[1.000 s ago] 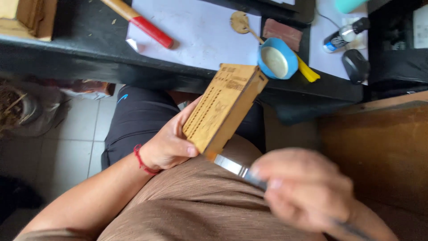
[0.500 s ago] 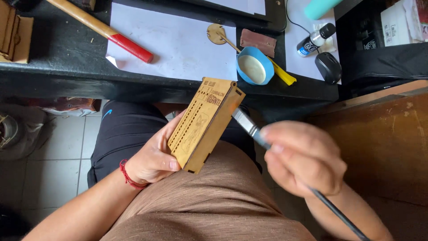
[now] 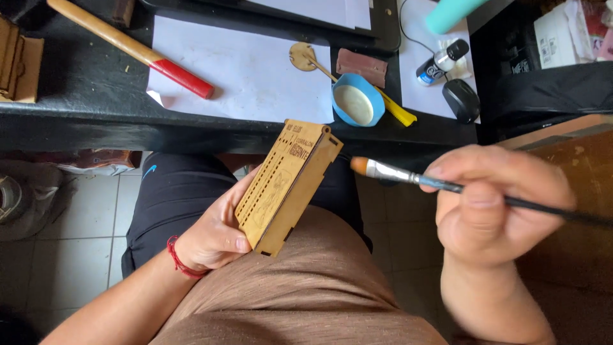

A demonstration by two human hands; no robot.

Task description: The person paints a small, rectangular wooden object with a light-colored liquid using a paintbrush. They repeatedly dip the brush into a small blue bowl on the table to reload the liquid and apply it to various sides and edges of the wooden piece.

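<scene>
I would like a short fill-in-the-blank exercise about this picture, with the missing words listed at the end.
1. The left hand holds a flat ____ box with engraved sides.
2. The right hand holds a ____ whose bristle tip is apart from the box.
3. The round blue bowl on the black table holds a ____ liquid.
4. The hammer has a wooden handle with a ____ end.

Missing words: wooden; paintbrush; whitish; red

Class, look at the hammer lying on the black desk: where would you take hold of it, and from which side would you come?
Probably grip the hammer on its bare wooden handle, above the red end. It lies flat and slanted across the black desk, partly on the white paper, with open space along it, so come straight down from above, fingers closing across the handle.
</scene>
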